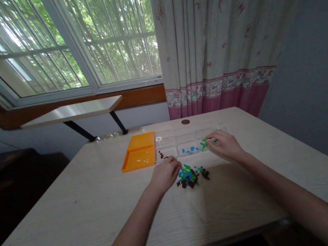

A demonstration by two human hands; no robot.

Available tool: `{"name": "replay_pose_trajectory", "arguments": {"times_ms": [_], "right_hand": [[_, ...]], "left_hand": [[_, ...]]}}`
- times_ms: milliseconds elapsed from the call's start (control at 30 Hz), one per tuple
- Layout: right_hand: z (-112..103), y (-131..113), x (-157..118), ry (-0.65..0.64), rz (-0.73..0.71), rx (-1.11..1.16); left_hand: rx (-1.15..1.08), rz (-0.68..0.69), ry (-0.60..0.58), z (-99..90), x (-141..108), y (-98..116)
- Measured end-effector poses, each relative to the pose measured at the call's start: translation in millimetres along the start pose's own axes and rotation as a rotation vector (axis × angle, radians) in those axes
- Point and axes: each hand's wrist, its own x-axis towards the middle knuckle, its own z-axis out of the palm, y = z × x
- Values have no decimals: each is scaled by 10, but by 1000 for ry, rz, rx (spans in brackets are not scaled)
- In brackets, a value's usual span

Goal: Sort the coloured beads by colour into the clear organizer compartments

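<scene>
A pile of small blue, green and dark brown plastic pieces [187,176] lies on the table. At its upper left edge is my left hand [166,174], fingers curled and pressed together; whatever they hold is hidden. My right hand [225,143] reaches over a clear tray with compartments [174,140], thumb and fingers closed beside green pieces [203,144]. I cannot make out what it pinches. Blue pieces [190,150] lie in the front middle compartment, left of the green ones. Several brown pieces [161,154] sit in the front left compartment.
An open orange case [141,142], left of the tray, holds several small white pieces [140,160]. A small raised shelf [72,111] on black legs stands at the table's back left. A round hole [185,122] is near the back edge, below the window and curtain [211,50].
</scene>
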Motion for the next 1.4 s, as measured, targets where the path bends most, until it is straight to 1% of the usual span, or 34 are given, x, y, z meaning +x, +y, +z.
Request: {"name": "replay_pose_trajectory", "arguments": {"times_ms": [100,233,300,367,467,533,633,733,833,1000,1167,1300,1400], "right_hand": [[27,216,-14,-93,105,-86],[95,342,-50,-187,125,-77],[108,351,-56,-191,116,-55],[107,332,-53,-152,112,-34],[116,228,-46,-77,88,11],[153,87,-54,-66,45,65],[255,-209,-95,-107,-51,154],[358,-498,-160,-158,-129,208],[400,-664,-211,-188,-145,198],[377,-697,-226,-171,-103,196],[372,-687,-220,-162,-116,222],[391,-688,-216,-144,-126,234],[389,-643,-194,-96,-142,256]], "left_hand": [[4,-14,-15,-5,5,-3],[5,-45,-41,-11,13,1],[-4,-64,-41,-19,11,6],[-30,-79,-13,-30,7,11],[-99,-73,56,-41,6,19],[-155,-61,92,-40,9,31],[-237,-43,126,-25,13,63],[-306,-15,126,-5,6,116],[-333,21,91,4,-4,176],[-295,33,51,-16,-16,233],[-280,28,36,-29,-20,237],[-282,48,48,-53,-15,221],[-251,13,70,-125,-16,170]]}}
